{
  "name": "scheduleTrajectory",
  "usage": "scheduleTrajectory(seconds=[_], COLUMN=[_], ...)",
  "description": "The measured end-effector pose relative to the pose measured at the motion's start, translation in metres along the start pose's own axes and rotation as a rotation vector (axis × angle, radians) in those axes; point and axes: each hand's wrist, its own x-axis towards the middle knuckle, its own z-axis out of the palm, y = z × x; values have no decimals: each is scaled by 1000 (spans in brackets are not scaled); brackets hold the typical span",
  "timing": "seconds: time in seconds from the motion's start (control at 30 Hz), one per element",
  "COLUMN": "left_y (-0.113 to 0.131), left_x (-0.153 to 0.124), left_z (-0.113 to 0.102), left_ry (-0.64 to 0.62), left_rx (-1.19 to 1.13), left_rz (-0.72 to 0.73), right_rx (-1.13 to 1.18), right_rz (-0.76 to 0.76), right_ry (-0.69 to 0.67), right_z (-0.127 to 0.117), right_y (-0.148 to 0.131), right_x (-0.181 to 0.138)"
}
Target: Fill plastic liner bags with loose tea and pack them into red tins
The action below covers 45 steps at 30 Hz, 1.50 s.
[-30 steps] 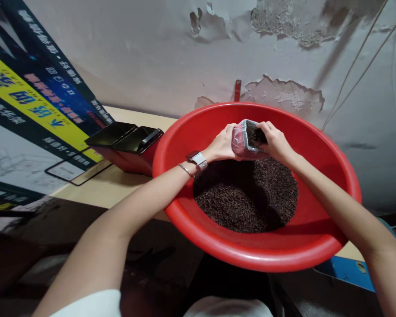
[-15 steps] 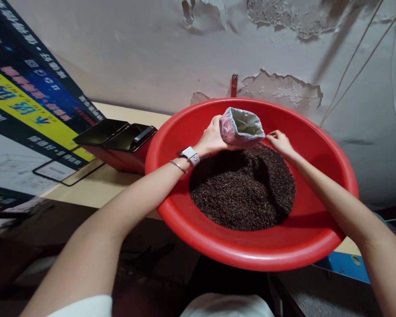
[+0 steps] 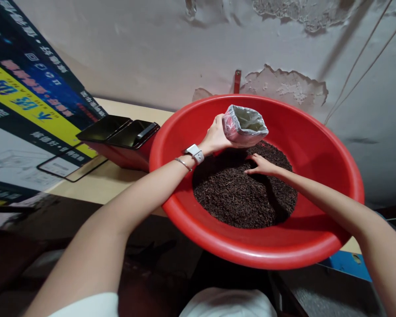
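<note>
A big red plastic basin (image 3: 320, 145) sits on a pale table and holds a heap of dark brown loose tea leaves (image 3: 237, 198). My left hand (image 3: 214, 135), with a watch and a thin bracelet on the wrist, is closed round a small pink foil pouch (image 3: 242, 127) held mouth-up over the heap. My right hand (image 3: 262, 166) lies on top of the leaves just below the pouch, fingers stretched toward the left and resting in the heap.
A red box with a dark glossy lid (image 3: 122, 138) stands left of the basin on the table (image 3: 95, 185). A printed blue and yellow board (image 3: 29, 105) leans at the far left. Behind is a peeling wall (image 3: 284, 83). A blue object (image 3: 346, 264) shows under the basin's right.
My right hand left the pouch's mouth, swung right, then came down onto the leaves under the pouch. The left hand raised the pouch slightly and turned its mouth upward.
</note>
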Motion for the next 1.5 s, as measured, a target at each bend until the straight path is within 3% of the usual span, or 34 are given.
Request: scheduleTrajectory(seconds=[0.23, 0.37, 0.5, 0.6, 0.7, 0.77, 0.87, 1.03, 1.13, 1.23, 1.4, 1.47, 1.5], left_y=[-7, -15, -16, -14, -9, -4, 2, 9, 10, 8, -3, -8, -9], left_x=[1, 2, 0, -1, -3, -5, -9, -12, -11, -10, -3, -1, -1], left_z=[-1, 2, 7, 8, 9, 11, 13, 12, 11, 11, 9, 8, 8], left_ry=[-45, -12, -12, -32, -50, -66, -94, -131, -154, -176, -171, -162, -159], left_rx=[-52, -74, -107, -130, -127, -117, -103, -67, -63, -82, -88, -100, -104], left_rz=[9, -16, 7, 40, 51, 64, 104, 140, 136, 140, 46, 38, 40], right_rx=[-21, -169, -337, -451, -498, -467, -349, -169, -60, 81, 125, 12, -62], right_rz=[27, 32, 128, 297, 428, 407, 237, -65, -170, -218, 8, 171, 253], right_ry=[-133, -227, -278, -175, 65, 242, 421, 468, 448, 427, 660, 656, 588], right_z=[-6, -25, -55, -83, -115, -134, -148, -124, -105, -103, -121, -119, -115], right_y=[-16, -17, -1, 18, 28, 23, -4, -53, -62, -58, -29, -11, -2], right_x=[-3, -2, -3, -10, -22, -30, -35, -25, -20, -20, -21, -19, -17])
